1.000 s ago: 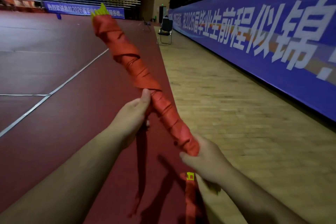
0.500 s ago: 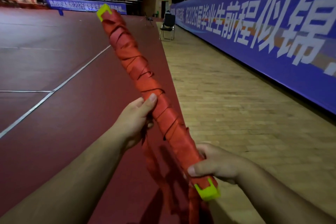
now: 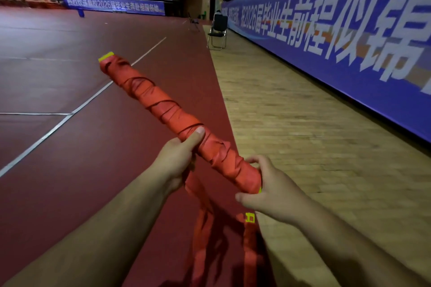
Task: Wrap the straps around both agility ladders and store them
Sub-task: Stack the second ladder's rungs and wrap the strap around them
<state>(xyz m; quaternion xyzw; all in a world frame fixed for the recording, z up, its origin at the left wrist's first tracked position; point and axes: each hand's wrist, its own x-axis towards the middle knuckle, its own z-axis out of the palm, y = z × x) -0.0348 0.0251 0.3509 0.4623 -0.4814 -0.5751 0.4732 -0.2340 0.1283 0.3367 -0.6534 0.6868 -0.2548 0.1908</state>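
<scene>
1. I hold one bundled agility ladder (image 3: 163, 107) in the air in front of me, with both hands on it. It slants from its near end at my right hand up and away to the left.
2. My left hand (image 3: 177, 158) grips the bundle a little above its near end. The thumb (image 3: 198, 134) lies flat along the top of the orange wrapping and the fingers curl underneath, out of sight.
3. My right hand (image 3: 268, 189) clamps round the near end itself, with one finger hooked over the top and the thumb reaching in from below. A sliver of yellow shows just at the palm.
4. Orange webbing winds round the bundle in overlapping, wrinkled turns along its whole length. A yellow rung end (image 3: 106, 56) sticks out at the far tip.
5. Loose straps (image 3: 200, 228) hang below the bundle between my forearms and trail down past the bottom of the view. One of them, under my right hand, carries a yellow buckle (image 3: 249, 217).
6. Below all this lies the dark red court floor (image 3: 93, 170), marked with white lines (image 3: 93, 98). Its right edge meets a strip of wooden floor (image 3: 303, 135).
7. A blue banner (image 3: 349, 42) with white characters runs along the far side of the wooden strip.
8. A folding chair (image 3: 218, 32) stands far off on the wooden strip, near the edge of the red floor.
</scene>
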